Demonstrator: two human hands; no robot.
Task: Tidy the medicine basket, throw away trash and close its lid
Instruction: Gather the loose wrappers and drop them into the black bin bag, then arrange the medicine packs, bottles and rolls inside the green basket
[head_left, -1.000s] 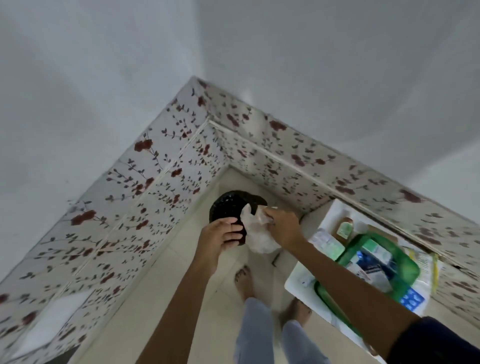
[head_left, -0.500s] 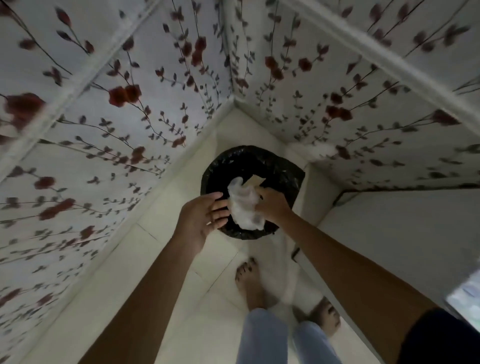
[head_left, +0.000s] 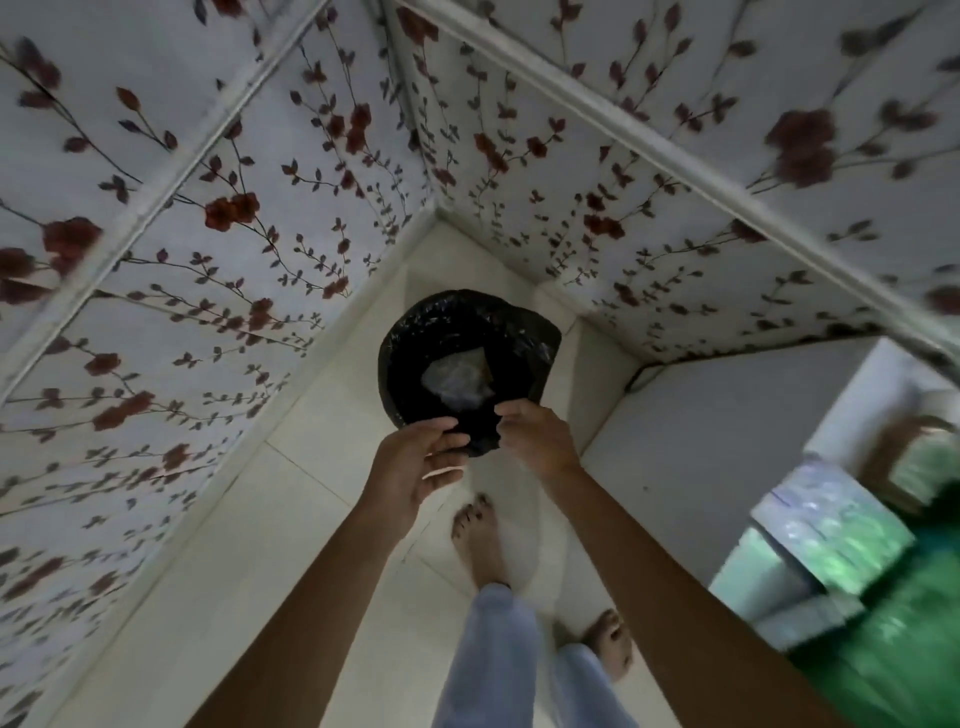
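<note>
White crumpled plastic trash (head_left: 460, 378) lies inside the bin (head_left: 467, 364), down on the black liner, touched by neither hand. Bin is round, lined with a black bag, standing on the pale tiled floor (head_left: 291, 545) in the corner where two walls with red-flower wallpaper (head_left: 234, 218) meet. Both hands are at the bin's near rim. Left hand (head_left: 410, 467) is cupped, palm partly up, fingers (head_left: 447, 441) loosely curled and slightly apart, tips at the edge of the black liner; can't tell if they actually pinch it. Right hand (head_left: 535, 436) is just beside it, fingers bent together toward the liner edge at the rim, thumb and forefinger close; grip on the bag not clear either. No trash in either hand. Below the hands, a bare foot (head_left: 480, 540) on the floor pointing toward the bin, a second foot (head_left: 610, 644) lower right, light blue trouser legs (head_left: 488, 660) at the bottom. To the right, a white low surface (head_left: 717, 415) sits against the wall. At the far right edge, the green medicine basket (head_left: 893, 639) shows, heavily motion-blurred, well apart from the bin, with pale boxes or packs (head_left: 831, 525) just beside it; contents and lid position too blurred to tell.
</note>
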